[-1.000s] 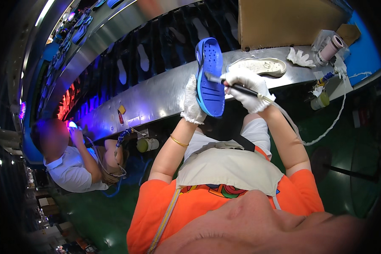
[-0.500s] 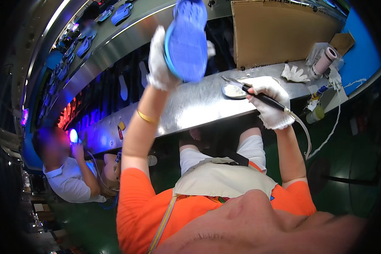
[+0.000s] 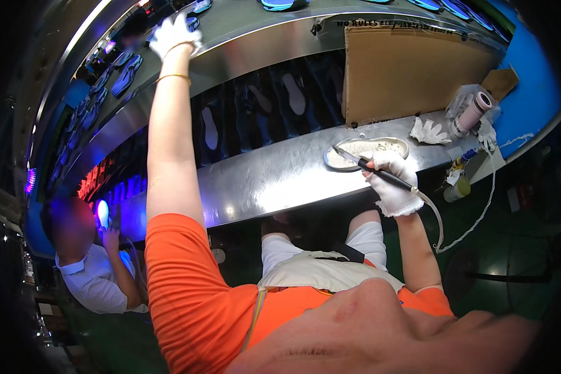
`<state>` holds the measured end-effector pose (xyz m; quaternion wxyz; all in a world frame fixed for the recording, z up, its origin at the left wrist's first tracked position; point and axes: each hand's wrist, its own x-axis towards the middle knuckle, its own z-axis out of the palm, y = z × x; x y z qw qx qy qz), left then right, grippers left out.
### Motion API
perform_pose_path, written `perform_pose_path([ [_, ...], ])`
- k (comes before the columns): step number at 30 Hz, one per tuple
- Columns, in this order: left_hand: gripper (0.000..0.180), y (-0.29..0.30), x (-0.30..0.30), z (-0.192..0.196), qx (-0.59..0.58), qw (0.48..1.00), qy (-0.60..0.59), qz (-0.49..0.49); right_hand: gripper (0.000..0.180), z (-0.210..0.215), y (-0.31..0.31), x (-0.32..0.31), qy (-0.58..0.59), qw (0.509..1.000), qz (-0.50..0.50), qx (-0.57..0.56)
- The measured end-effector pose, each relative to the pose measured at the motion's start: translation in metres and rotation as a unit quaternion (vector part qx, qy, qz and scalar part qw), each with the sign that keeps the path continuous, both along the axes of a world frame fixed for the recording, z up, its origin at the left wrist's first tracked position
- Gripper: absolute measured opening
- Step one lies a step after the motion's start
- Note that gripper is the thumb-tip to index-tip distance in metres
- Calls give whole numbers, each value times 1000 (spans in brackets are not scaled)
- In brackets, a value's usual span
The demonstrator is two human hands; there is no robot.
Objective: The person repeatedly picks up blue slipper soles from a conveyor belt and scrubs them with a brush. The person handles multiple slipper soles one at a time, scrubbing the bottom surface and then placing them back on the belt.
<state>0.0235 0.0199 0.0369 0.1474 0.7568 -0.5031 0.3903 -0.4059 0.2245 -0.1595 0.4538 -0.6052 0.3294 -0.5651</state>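
Note:
My left hand [image 3: 176, 38], in a white glove, reaches far out over the conveyor at the upper left. Its fingers are spread beside a blue shoe sole [image 3: 192, 25], and I see nothing held in them. My right hand [image 3: 394, 186], gloved with bare fingertips, grips a black pen-like tool [image 3: 389, 177] that trails a pale hose [image 3: 439, 232]. The tool's tip is over a shallow, sole-shaped piece [image 3: 380, 146] with a pale inside and a blue-grey rim, lying on the metal bench [image 3: 262, 177]. Whether the tip touches it, I cannot tell.
Several blue soles [image 3: 127, 76] lie along the conveyor [image 3: 243, 25]. A cardboard sheet [image 3: 417, 75] stands behind the bench. To the right are a spare glove [image 3: 430, 131], a pink bottle [image 3: 470, 113] and a jar [image 3: 457, 189]. A co-worker [image 3: 96, 274] sits at the left.
My left hand has let go of the blue sole it held up and has moved left over the conveyor. My right hand and tool have shifted slightly down and left in view.

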Motion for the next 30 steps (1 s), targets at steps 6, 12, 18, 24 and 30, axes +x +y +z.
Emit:
perform_pose_path([
  [6,64,25,35,6,69,966,237,-81,20,-14,-2,12,-10,998,56,13],
  [12,51,82,27,35,247,957,41,-145,15,-13,0,3,18,999,32,20],
  [18,67,58,36,30,219,935,240,-141,16,-12,13,11,2,998,66,18],
  [24,57,81,-24,-26,-93,804,405,-425,15,-18,23,6,46,997,56,1],
  [30,27,152,-82,-96,-16,369,776,-511,36,-26,19,-2,-77,994,59,42],
])
